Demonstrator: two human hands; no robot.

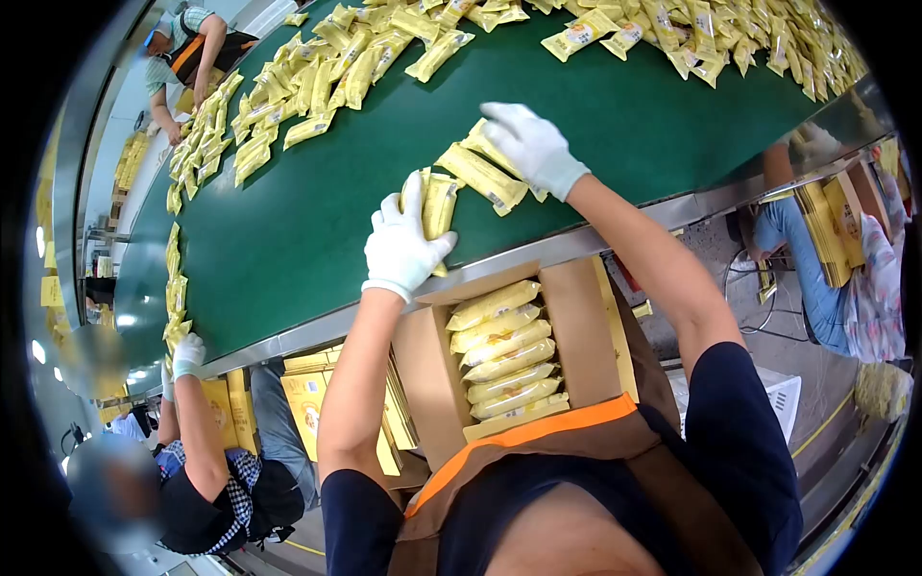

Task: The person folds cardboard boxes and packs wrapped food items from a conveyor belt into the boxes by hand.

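Note:
My left hand point(401, 245), in a white glove, curls its fingers and thumb about a pair of yellow snack packets point(440, 206) lying on the green conveyor belt point(336, 226). To its right, my gloved right hand point(533, 149) reaches over more yellow packets point(483, 177), its fingers bent across their upper ends; part of its grip is hidden. These packets lie side by side, slanted, between my hands. Below the belt edge, in front of my body, an open cardboard box point(429, 370) holds a stacked row of the same yellow packets point(506, 346).
Heaps of loose packets point(336, 72) cover the belt's far side. A metal rail point(307, 331) edges the belt. Co-workers stand at left point(206, 451) and far left point(197, 48); another person's leg point(807, 274) shows at right. Flat yellow cartons point(309, 403) lean beside the box.

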